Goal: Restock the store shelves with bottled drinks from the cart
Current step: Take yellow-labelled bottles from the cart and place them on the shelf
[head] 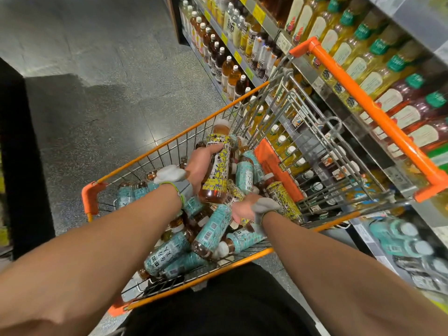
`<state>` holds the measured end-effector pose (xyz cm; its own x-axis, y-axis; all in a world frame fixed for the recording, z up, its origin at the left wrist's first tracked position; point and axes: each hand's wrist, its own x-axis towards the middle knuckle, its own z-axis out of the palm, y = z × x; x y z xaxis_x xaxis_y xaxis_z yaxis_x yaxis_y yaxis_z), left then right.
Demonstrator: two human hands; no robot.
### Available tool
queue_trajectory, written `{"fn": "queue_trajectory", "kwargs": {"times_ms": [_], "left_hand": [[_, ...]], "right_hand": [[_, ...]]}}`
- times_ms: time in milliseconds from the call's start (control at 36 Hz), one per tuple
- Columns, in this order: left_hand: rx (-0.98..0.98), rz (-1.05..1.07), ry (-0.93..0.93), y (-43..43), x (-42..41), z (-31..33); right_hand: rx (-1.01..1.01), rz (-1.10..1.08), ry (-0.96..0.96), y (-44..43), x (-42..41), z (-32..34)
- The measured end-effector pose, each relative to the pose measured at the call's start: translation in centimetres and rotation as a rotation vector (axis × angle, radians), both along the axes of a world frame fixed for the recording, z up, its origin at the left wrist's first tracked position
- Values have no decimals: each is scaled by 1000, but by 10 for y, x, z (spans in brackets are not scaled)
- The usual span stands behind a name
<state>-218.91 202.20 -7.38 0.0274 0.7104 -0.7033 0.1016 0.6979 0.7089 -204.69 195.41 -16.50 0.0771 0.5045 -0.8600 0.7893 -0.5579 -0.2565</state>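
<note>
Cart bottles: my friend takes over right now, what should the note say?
Left hand grips a yellow-label bottle over the pile in the cart.
Right hand is down among the bottles; its grip is unclear.
The cart holds many teal-label bottles and some yellow ones.
Shelves on the right look mostly stocked.
Left to do: shelve the held bottle, then the rest of the pile.

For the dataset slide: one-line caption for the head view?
Left hand grips a yellow-label bottle over the cart; right hand sits among the piled bottles, stocked shelves alongside.
</note>
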Motion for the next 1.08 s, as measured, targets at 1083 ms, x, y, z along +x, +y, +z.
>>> {"fn": "queue_trajectory", "kwargs": {"times_ms": [1083], "left_hand": [[268, -311, -180, -59, -82, 79]], "right_hand": [[843, -1005, 554, -70, -103, 124]]}}
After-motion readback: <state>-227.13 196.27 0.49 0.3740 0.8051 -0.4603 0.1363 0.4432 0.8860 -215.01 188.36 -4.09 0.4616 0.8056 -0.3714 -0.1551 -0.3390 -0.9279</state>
